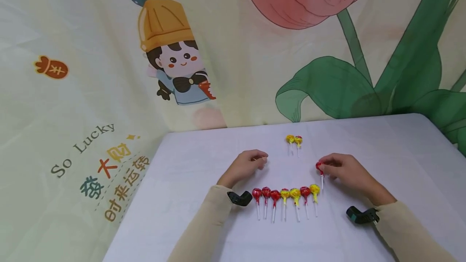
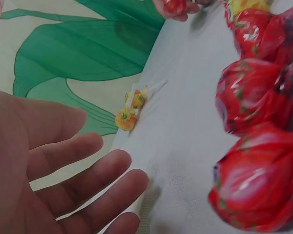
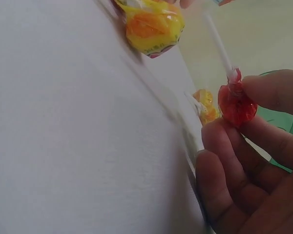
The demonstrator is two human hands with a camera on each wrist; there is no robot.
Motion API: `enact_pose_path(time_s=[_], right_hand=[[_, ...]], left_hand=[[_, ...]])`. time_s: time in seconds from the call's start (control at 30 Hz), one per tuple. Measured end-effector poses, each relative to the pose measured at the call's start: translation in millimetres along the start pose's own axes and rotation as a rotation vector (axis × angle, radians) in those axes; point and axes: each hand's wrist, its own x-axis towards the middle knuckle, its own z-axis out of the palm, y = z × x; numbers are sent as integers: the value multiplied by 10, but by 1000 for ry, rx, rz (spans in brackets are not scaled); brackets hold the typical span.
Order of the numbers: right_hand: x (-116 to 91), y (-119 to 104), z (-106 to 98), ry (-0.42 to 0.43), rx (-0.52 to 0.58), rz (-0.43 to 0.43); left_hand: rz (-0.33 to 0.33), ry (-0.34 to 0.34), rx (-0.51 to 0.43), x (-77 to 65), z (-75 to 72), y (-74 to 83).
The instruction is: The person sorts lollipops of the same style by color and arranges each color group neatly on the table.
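Lollipop point(image 3: 234, 107) in red wrapping is pinched by its head between thumb and fingers of the right hand point(image 1: 342, 171), right of centre in the head view, near the right end of the row of lollipops point(image 1: 295, 194); the left hand point(image 1: 247, 165), around mid-frame, is loosely spread and empty. For a tidy placing, the stick is best aimed at the frame's bottom edge, alongside its neighbours, with the end yellow lollipop point(image 1: 314, 189) left unbumped.
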Motion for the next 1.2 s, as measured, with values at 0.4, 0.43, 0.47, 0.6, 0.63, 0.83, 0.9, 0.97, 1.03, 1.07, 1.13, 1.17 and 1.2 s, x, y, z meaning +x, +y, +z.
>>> enact_pose_path(time_s=[0.4, 0.43, 0.47, 0.6, 0.63, 0.83, 0.9, 0.97, 1.03, 1.07, 1.13, 1.17, 1.2], right_hand=[[150, -44, 12, -7, -4, -27], [166, -47, 9, -8, -3, -24], [182, -54, 5, -9, -2, -17], [242, -82, -12, -9, -12, 3], [258, -88, -11, -9, -14, 5], [345, -115, 10, 1, -37, -7], [372, -114, 21, 4, -44, -13], [388, -123, 32, 3, -43, -17], [405, -126, 44, 1, -33, -15], [412, -128, 49, -2, -28, -18], [429, -132, 64, -9, -18, -16], [439, -132, 73, -10, -16, -13], [449, -130, 82, -11, -18, -10]], left_hand=[[47, -19, 15, -247, 28, -1], [46, -16, 7, -264, 34, -4], [44, -13, -2, -279, 43, -10], [35, 12, -35, -322, 103, -48], [39, 20, -45, -330, 118, -66], [67, 75, -101, -390, 179, -174], [70, 77, -106, -412, 194, -190], [74, 73, -101, -431, 204, -195], [76, 72, -90, -448, 211, -200], [73, 75, -81, -458, 211, -204], [75, 84, -69, -482, 208, -219], [75, 90, -64, -497, 206, -229], [76, 93, -62, -513, 202, -238]])
